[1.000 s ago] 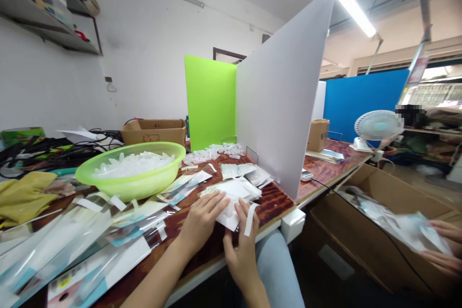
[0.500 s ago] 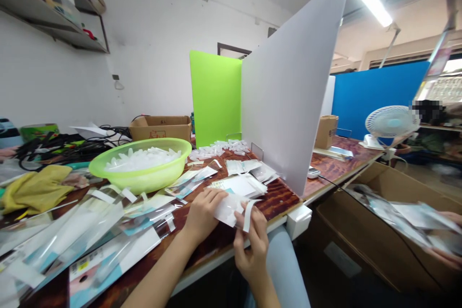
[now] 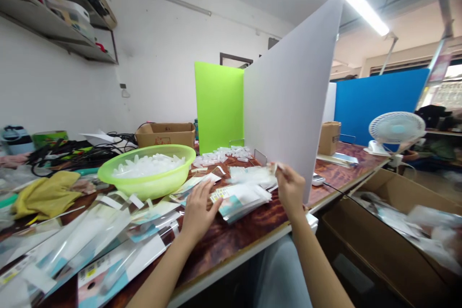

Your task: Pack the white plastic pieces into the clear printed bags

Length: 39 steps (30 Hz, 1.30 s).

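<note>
My right hand (image 3: pixel 290 186) is raised beside the grey partition, thumb and fingers pinched at the right end of a translucent plastic packet (image 3: pixel 254 176). Motion blurs that packet, which lies over others like it. My left hand (image 3: pixel 199 209) is open, fingers spread low over the table, its thumb close to a stack of printed cards (image 3: pixel 240 200) in white and light blue. Left of it, clear plastic sleeves (image 3: pixel 84 228) with printed cards and white strips overlap on the table.
A green bowl (image 3: pixel 144 186) full of small translucent plastic pieces stands behind my left hand. More loose pieces (image 3: pixel 224 155) lie by the green panel (image 3: pixel 220 106). A grey partition (image 3: pixel 288 101) rises at right. Beyond it are a fan (image 3: pixel 397 128) and a large carton (image 3: pixel 364 250).
My hands have parted. The translucent packet with its white strip has left the space between them; my right hand moved up and right to the packets, and my left hand opened.
</note>
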Available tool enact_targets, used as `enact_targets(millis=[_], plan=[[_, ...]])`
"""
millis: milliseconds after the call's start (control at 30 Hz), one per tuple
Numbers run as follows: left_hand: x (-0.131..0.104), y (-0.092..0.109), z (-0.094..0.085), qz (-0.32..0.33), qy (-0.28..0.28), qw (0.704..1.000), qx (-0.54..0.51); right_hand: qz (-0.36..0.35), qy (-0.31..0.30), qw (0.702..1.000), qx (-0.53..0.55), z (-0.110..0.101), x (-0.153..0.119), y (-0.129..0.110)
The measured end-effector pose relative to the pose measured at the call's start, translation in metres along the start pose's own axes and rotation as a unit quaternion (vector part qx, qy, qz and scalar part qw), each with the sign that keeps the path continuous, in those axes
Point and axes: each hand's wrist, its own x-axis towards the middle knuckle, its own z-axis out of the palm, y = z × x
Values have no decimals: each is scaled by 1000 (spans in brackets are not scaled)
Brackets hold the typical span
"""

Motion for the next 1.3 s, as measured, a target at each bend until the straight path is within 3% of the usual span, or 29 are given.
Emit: enact_targets(millis=[67, 167, 300, 400, 467, 633, 767, 900, 1100, 1200, 1300], plan=[[-1, -11, 1, -47, 6, 999, 7, 3, 24, 999, -45, 11, 25, 13], [-6, -19, 8, -88, -4, 996, -20, 16, -15, 991, -130, 24, 37, 33], [-15, -21, 25, -163, 14, 983, -83, 68, -74, 963, -251, 29, 6, 46], [-20, -26, 35, -211, 21, 970, -121, 90, -85, 945, -302, 34, -14, 39], [-22, -29, 39, -231, 14, 962, -143, 87, -109, 942, -305, 46, -12, 30], [-23, -31, 40, -271, -6, 948, -169, 85, -301, 926, -209, 114, 26, 15], [-20, -24, 36, -303, -16, 939, -162, 180, -418, 876, -160, 169, 47, 20], [-19, -14, 27, -307, -22, 939, -153, 262, -489, 820, -139, 196, 51, 23], [-21, -9, 25, -286, 9, 949, -132, 241, -568, 780, -104, 201, 65, 7], [-24, -11, 30, -254, 68, 959, -103, 198, -562, 799, -80, 184, 73, -19], [-27, -10, 29, -213, 126, 966, -80, 147, -528, 835, -48, 147, 69, -56]])
